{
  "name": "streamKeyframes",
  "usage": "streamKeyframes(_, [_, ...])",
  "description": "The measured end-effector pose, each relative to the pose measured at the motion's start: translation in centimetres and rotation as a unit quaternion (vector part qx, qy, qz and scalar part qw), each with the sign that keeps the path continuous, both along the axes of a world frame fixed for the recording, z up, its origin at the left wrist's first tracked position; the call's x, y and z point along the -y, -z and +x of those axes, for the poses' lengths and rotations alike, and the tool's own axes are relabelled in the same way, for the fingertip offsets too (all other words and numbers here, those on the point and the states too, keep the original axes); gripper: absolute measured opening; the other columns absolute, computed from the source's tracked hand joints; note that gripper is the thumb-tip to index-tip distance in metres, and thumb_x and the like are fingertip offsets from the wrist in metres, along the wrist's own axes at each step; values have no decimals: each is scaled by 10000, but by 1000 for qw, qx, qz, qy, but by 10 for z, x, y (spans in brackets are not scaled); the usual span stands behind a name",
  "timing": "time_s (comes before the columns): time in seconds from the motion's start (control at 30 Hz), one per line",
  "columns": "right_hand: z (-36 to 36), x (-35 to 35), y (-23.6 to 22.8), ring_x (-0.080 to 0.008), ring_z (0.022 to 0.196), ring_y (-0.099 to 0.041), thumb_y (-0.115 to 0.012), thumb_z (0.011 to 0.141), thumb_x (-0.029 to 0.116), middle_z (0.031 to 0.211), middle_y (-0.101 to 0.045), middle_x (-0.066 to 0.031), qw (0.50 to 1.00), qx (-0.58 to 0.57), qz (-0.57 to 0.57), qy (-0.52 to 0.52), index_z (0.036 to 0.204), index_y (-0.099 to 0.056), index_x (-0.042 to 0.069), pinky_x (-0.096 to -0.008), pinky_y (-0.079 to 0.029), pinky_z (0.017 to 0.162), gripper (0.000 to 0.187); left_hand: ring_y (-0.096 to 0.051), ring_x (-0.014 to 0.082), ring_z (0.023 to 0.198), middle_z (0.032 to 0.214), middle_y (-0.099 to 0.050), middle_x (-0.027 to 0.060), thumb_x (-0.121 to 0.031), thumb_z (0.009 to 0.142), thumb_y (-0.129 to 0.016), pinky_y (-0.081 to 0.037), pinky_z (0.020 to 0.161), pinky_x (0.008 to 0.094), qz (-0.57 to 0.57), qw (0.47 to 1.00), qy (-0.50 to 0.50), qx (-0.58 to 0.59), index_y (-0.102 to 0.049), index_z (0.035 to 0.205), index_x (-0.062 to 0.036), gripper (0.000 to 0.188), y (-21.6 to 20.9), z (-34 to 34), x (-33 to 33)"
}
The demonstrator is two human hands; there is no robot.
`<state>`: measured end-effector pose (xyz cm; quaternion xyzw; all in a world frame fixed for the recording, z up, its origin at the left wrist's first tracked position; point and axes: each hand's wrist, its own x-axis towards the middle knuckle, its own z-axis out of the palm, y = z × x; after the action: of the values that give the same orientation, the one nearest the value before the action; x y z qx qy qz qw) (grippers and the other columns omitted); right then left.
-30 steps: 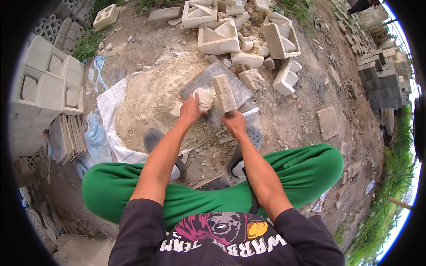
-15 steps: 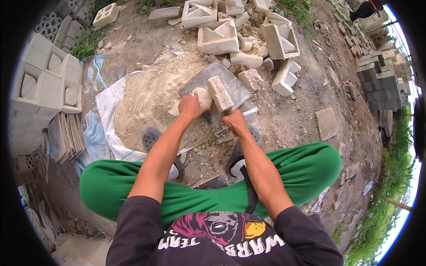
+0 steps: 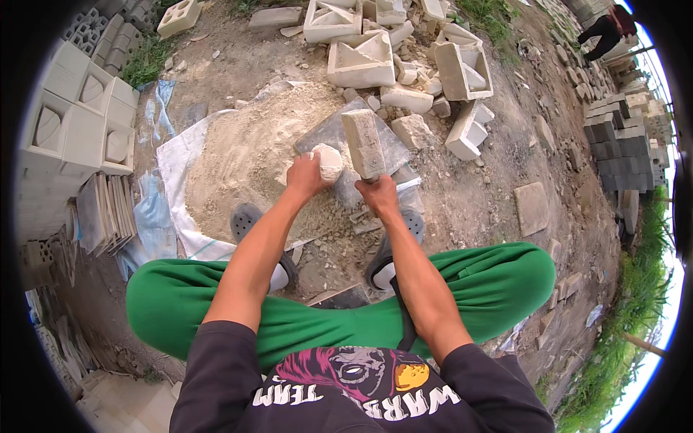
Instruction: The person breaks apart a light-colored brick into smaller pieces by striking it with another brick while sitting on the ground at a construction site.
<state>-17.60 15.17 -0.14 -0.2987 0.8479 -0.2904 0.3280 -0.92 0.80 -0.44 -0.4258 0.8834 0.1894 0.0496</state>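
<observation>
My left hand point(image 3: 305, 175) is closed round a pale, broken chunk of block point(image 3: 330, 163). In my right hand point(image 3: 378, 193) is a hammer with a long, dust-coated head point(image 3: 363, 143), gripped by its handle just below the head. The hammer head is raised beside the chunk, apart from it. Beneath both lies a flat grey slab point(image 3: 395, 149) covered in crumbs. A heap of sandy crushed material point(image 3: 242, 155) spreads to the left of the slab on a white sheet point(image 3: 173, 169).
Broken hollow blocks point(image 3: 361, 61) are piled beyond the slab. Pale decorative blocks point(image 3: 79, 119) and thin boards point(image 3: 105, 214) stand at the left. Grey bricks point(image 3: 619, 144) are stacked at the right, grass point(image 3: 635, 303) nearer. Another person point(image 3: 610, 32) stands far off at upper right.
The hammer has lifted and its head now appears larger and more upright. My left hand still holds the chunk, turned to show more of its pale face. The distant person shows more fully.
</observation>
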Motion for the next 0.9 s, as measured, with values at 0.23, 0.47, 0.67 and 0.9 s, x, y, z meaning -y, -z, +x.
streamKeyframes(0.23, [-9,2,8,-381,984,-702,-746,686,360,962,-718,-273,985,13,166,-32,1022,-723,-12,-446,-544,859,502,-576,377,1151,1261,-569,205,-432,718,-860,-546,892,446,44,998,-38,39,-422,1472,-10,968,-4,-12,2])
streamKeyframes(0.47, [-3,-10,4,-372,935,-714,-758,696,356,955,-741,-206,996,43,80,0,1003,-738,18,-427,-557,819,457,-578,384,1148,1273,-556,212,-394,731,-864,-547,895,454,49,998,-37,21,-416,1473,-6,951,-6,-14,-1])
streamKeyframes(0.67, [8,2,-21,-379,921,-716,-750,694,344,927,-730,-245,997,75,-6,-1,951,-740,-14,-434,-556,826,441,-585,387,1135,1265,-560,212,-400,713,-877,-542,900,449,57,997,-49,33,-426,1460,3,961,-5,-11,1])
streamKeyframes(0.9, [-1,7,7,-393,913,-711,-740,677,347,942,-726,-249,992,-5,125,-23,976,-725,-24,-441,-558,787,477,-581,393,1140,1262,-559,221,-392,722,-872,-539,898,462,59,997,-37,22,-418,1466,-7,952,-7,-12,-2])
